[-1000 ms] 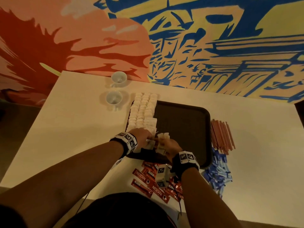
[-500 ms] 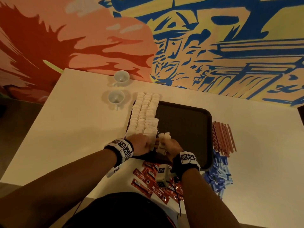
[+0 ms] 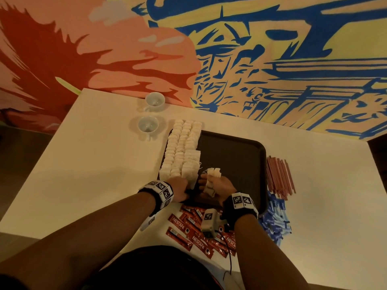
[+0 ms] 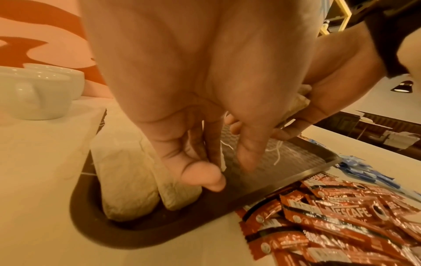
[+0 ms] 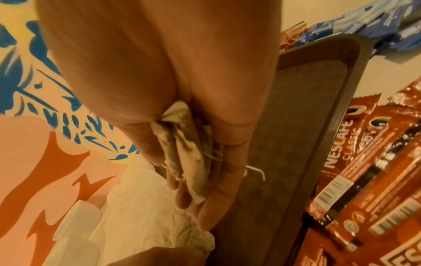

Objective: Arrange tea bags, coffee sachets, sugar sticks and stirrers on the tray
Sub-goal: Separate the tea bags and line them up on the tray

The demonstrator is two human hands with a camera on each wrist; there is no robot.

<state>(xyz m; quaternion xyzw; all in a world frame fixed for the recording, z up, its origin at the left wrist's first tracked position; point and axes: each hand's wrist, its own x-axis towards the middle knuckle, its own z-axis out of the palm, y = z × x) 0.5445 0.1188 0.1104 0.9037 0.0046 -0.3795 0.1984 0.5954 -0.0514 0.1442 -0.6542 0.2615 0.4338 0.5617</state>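
A dark brown tray [image 3: 234, 162] lies on the white table, with rows of white tea bags [image 3: 182, 149] standing along its left side. My left hand [image 3: 182, 188] is at the near end of the rows, and its thumb and fingers [image 4: 205, 178] pinch a tea bag [image 4: 180, 189] there. Just to the right, over the tray's near edge, my right hand [image 3: 217, 185] grips a bunch of tea bags [image 3: 212, 177], strings dangling [image 5: 189, 158]. Red coffee sachets [image 3: 199, 233] lie in front of the tray. Blue sugar sticks [image 3: 274, 220] and brown stirrers [image 3: 279, 174] lie to its right.
Two white cups [image 3: 155, 100] [image 3: 147, 124] stand at the back left of the table, beside the tray's far corner. A painted wall runs behind the table. The tray's right part [image 5: 296, 126] is bare.
My left hand has drawn slightly nearer, to the near end of the tea bag rows. The right hand still holds its bunch in about the same place.
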